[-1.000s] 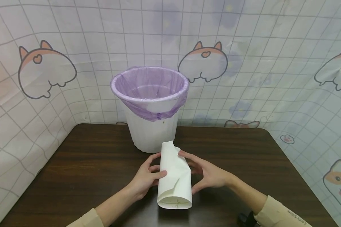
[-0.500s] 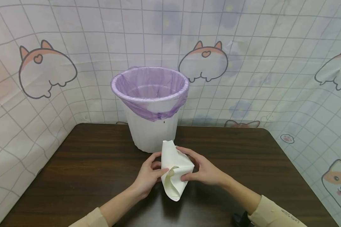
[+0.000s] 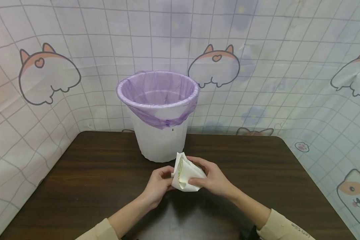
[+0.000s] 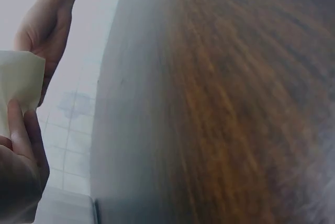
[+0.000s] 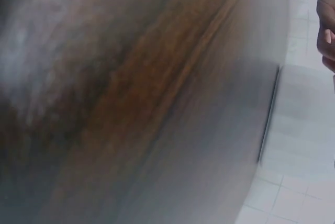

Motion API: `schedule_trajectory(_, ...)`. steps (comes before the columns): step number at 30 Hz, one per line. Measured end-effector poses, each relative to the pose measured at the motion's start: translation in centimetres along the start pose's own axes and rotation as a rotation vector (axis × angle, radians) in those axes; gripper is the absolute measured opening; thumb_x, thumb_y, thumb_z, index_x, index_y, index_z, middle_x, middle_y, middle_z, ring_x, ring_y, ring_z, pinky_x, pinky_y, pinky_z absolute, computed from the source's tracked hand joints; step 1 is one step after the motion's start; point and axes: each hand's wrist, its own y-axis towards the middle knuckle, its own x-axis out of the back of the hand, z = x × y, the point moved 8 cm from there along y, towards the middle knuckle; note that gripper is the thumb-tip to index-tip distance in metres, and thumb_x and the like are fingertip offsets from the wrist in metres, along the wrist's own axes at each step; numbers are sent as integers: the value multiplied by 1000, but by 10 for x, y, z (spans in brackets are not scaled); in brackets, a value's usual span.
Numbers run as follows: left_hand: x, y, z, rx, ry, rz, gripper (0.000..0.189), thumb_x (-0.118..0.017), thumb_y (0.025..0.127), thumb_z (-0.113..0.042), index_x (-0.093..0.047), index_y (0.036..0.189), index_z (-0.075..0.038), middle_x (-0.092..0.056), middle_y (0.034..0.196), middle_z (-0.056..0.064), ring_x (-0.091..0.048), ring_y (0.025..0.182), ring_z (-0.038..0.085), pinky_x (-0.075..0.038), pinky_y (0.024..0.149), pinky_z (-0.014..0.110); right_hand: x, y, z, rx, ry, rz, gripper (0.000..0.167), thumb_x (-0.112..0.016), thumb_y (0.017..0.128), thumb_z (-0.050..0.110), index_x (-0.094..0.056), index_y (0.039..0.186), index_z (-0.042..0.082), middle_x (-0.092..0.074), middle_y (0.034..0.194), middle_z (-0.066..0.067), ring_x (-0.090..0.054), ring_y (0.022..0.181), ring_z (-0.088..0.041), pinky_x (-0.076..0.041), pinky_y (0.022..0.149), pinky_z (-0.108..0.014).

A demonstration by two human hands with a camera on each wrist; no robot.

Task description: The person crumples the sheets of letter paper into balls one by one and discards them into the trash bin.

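A folded, crumpled sheet of white paper (image 3: 190, 176) is held up between both hands over the table, in the middle of the head view. Faint greenish marks or bits show inside its fold. My left hand (image 3: 157, 186) pinches its left edge, with some fingers hidden behind it. On the other side, my right hand (image 3: 216, 178) grips the paper, thumb on the front and fingers behind. In the left wrist view the paper (image 4: 21, 75) appears at the left edge, partly cut off. Only part of a hand (image 5: 327, 20) enters the right wrist view.
Just behind the hands stands a white trash bin (image 3: 160, 143) lined with a purple bag (image 3: 165, 116). The dark wooden table (image 3: 87, 180) meets a white grid-patterned curtain (image 3: 108, 66) at the back and sides. A dark object (image 3: 249, 234) lies near the right sleeve.
The paper has gone from a long rolled shape to a shorter folded bundle. Its near end has been folded up, and my right hand has closed in on it.
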Motion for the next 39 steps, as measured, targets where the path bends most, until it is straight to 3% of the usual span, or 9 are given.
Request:
schedule_trajectory(4, -2, 0, -6, -14, -3, 43, 17, -64, 91, 13, -67, 108, 10, -65, 102, 11, -66, 93, 21, -60, 83, 37, 3, 2, 1, 12, 24, -62, 60, -82, 86, 2, -59, 141, 4, -68, 121, -10, -65, 91, -23, -57, 75, -33)
schedule_trajectory(11, -10, -4, -13, 20, -28, 164, 40, -53, 95, 2, -56, 134, 11, -60, 120, 13, -62, 107, 22, -53, 98, 38, 11, 5, 0, -15, 86, -136, 50, -79, 87, -3, -64, 135, -2, -72, 112, -12, -66, 88, -23, -58, 72, -32)
schedule_trajectory(15, -13, -7, -16, -22, -15, 218, 45, -63, 99, -6, -52, 140, 10, -59, 127, 15, -63, 112, 23, -52, 100, 40, 12, 6, 0, -13, 81, -180, 41, -79, 88, -3, -69, 128, -5, -73, 111, -15, -67, 86, -22, -58, 71, -31)
schedule_trajectory(19, -14, -5, -19, -79, -14, 247, 46, -71, 98, -8, -55, 136, 10, -63, 125, 17, -66, 110, 24, -52, 99, 47, 12, 7, 4, 9, 62, -228, 34, -80, 85, -5, -73, 118, -6, -75, 105, -15, -67, 84, -18, -57, 72, -28)
schedule_trajectory(24, -13, -1, -19, -82, -6, 195, 30, -73, 96, -7, -59, 119, 8, -63, 119, 15, -68, 102, 25, -56, 91, 50, 9, 10, 10, 12, 27, -245, 26, -80, 84, -5, -78, 109, -2, -73, 92, -12, -65, 83, -17, -54, 71, -27)
schedule_trajectory(30, -7, 4, -16, -36, 21, 67, 19, -74, 96, -7, -58, 103, 1, -63, 109, 11, -68, 94, 22, -59, 84, 40, 2, 12, 10, -16, 29, -213, 21, -77, 87, -5, -79, 108, 0, -71, 91, -12, -62, 81, -18, -53, 68, -28)
schedule_trajectory(35, -4, 5, -20, -63, 38, 16, 19, -73, 95, -4, -56, 97, 5, -62, 103, 9, -66, 88, 21, -58, 76, 33, -1, 11, 13, -3, -1, -183, 19, -74, 91, -3, -78, 109, 2, -72, 101, -9, -62, 88, -19, -53, 73, -29)
schedule_trajectory(39, -3, 6, -28, -108, 48, -4, 19, -73, 94, -2, -56, 94, 6, -62, 100, 10, -67, 81, 22, -58, 71, 33, -2, 9, 17, 35, 24, -148, 22, -66, 96, -2, -72, 118, -1, -62, 121, -13, -58, 107, -24, -52, 82, -30)
